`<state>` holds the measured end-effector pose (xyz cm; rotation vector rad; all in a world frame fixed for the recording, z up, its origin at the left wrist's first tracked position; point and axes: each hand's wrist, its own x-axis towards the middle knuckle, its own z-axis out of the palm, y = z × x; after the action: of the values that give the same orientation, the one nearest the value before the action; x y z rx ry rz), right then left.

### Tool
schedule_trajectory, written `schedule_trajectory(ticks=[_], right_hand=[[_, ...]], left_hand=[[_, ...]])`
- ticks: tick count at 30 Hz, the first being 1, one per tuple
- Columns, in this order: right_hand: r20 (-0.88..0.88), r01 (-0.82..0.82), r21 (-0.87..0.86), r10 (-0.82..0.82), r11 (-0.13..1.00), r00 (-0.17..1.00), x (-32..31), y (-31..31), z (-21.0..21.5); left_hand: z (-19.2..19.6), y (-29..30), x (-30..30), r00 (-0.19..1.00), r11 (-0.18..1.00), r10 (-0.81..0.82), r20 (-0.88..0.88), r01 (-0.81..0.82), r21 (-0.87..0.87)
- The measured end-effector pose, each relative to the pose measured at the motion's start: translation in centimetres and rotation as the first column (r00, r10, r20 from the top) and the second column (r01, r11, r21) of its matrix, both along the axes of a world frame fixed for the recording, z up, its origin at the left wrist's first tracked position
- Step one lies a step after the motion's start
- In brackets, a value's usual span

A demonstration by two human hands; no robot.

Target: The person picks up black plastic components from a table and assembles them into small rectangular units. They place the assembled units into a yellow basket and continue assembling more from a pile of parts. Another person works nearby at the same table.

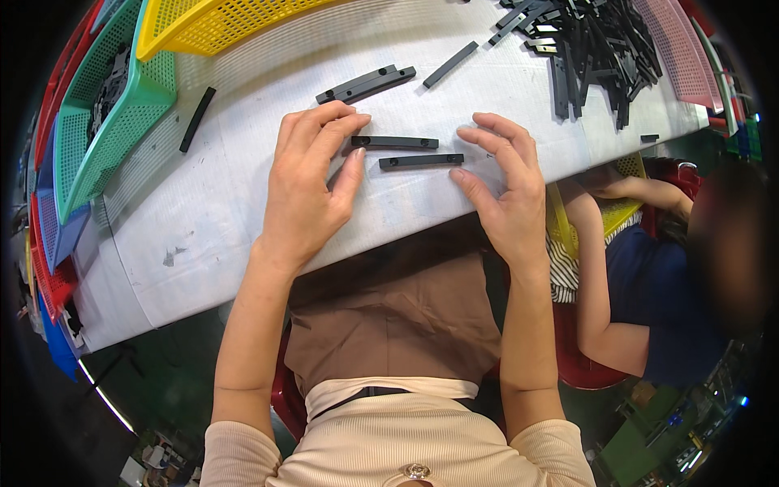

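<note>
Two short black bars with holes near their ends lie almost parallel on the table between my hands: a farther bar and a nearer bar. My left hand is open, its thumb and forefinger spread around the left end of the farther bar; I cannot tell whether they touch it. At the right end of the nearer bar, my right hand has its fingers curved and apart, holding nothing. Beyond my left fingertips, a pair of black bars lies side by side.
A heap of black bars covers the far right, beside a pink basket. Single bars lie at the far middle and left. Yellow and green baskets stand far left. Another person sits at my right.
</note>
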<state>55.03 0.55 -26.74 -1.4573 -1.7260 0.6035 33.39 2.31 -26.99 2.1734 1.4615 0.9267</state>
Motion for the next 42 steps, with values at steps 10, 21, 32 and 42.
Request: schedule_trajectory(ticks=[10,21,32,42], right_hand=[[0.023,-0.067,0.129,0.065,0.989,0.998,-1.2,1.9,-0.4],[0.402,-0.164,0.307,0.028,0.938,0.915,-2.7,7.8,-1.1],[0.347,-0.23,0.055,0.198,0.972,0.917,-1.4,6.1,1.1],[0.343,-0.205,0.055,0.175,0.977,0.923,-1.6,6.4,0.9]], left_hand=[[0.0,1.2,-0.9,0.989,0.99,0.117,0.089,-0.123,0.064],[-0.4,3.8,-2.2,0.999,0.998,0.05,0.004,-0.051,0.022],[-0.7,3.5,-2.6,0.973,0.996,0.087,0.214,-0.081,-0.038],[-0.7,3.5,-2.4,0.998,0.998,-0.024,0.062,0.02,0.066]])
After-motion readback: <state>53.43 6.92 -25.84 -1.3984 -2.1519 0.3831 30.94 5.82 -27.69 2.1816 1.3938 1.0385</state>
